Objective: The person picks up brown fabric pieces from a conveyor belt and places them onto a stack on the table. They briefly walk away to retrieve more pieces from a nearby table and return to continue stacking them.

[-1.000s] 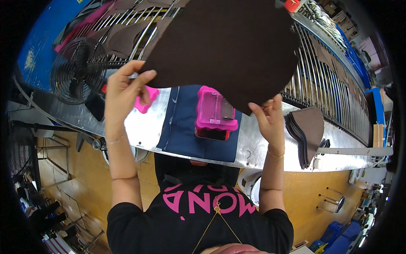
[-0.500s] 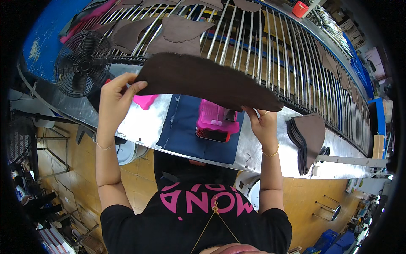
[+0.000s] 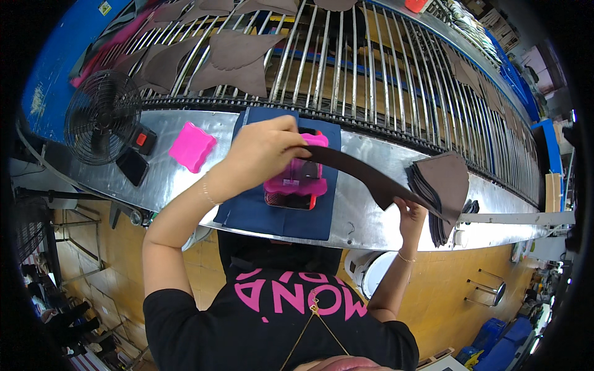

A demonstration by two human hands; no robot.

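A dark brown cut piece of sheet material (image 3: 359, 172) stretches between my two hands, seen nearly edge-on and curved. My left hand (image 3: 266, 145) pinches its left end, above a pink and black box (image 3: 296, 187) lying on a dark blue cloth (image 3: 247, 207). Its right end is pinched by my right hand (image 3: 411, 213), close to a fanned stack of similar brown pieces (image 3: 447, 185). Part of the box is hidden behind my left hand and the piece.
A conveyor of metal rods (image 3: 346, 68) carrying brown pieces (image 3: 232, 55) runs along the metal table's (image 3: 371, 226) far side. On the left are a black fan (image 3: 104, 117), a phone (image 3: 132, 167) and a pink scalloped pad (image 3: 192, 147). A white stool (image 3: 371, 272) stands below.
Both hands have brought the brown piece down and rightward, toward the stack. My left hand has crossed to the box, and the piece has turned from broad side to edge-on.
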